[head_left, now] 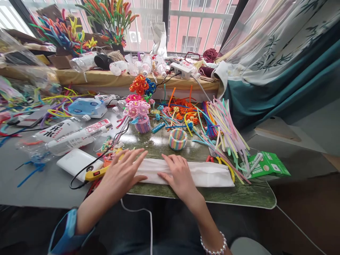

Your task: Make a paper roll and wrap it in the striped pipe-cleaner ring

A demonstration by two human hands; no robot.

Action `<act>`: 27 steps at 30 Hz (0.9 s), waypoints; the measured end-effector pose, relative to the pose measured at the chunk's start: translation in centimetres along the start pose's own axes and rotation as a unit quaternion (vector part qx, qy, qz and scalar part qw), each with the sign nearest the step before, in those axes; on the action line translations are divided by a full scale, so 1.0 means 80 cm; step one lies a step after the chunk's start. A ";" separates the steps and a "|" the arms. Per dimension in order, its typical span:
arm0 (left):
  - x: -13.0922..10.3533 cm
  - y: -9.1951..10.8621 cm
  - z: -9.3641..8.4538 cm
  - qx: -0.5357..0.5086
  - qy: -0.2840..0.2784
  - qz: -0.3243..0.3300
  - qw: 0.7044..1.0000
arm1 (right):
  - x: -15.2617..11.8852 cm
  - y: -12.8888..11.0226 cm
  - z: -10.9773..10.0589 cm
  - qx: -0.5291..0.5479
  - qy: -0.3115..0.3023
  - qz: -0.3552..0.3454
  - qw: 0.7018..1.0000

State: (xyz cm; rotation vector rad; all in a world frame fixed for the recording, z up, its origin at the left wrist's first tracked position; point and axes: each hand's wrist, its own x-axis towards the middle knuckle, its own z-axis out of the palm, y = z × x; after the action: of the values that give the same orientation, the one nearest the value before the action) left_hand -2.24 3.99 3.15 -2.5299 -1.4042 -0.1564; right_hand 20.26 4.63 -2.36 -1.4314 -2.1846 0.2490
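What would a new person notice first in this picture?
Probably the two bright bouquets of fuzzy stems, one with spiky leaves, standing by the window. Next, the fan of pastel pipe cleaners on the table's right side. Nearer, the left hand and right hand rest on a long white cloth.

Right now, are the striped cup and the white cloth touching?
Apart. The head view shows a strip of green tabletop between the striped cup and the far edge of the white cloth.
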 end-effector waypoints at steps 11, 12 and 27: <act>0.029 0.007 0.026 -0.129 -0.057 0.015 0.990 | 0.002 0.000 0.008 0.025 0.026 -0.020 0.999; 0.028 0.008 0.025 -0.132 -0.054 0.017 0.990 | 0.001 0.000 0.007 0.027 0.023 -0.028 0.999; -0.007 0.020 0.052 -0.037 -0.001 0.101 0.994 | -0.016 0.005 0.009 -0.016 0.028 -0.151 0.988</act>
State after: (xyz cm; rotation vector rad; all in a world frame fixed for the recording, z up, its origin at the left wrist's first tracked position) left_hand -1.31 3.83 -1.26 -2.7143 -1.1536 -0.1709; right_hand 20.59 3.73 -3.55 -1.0891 -2.3298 0.0656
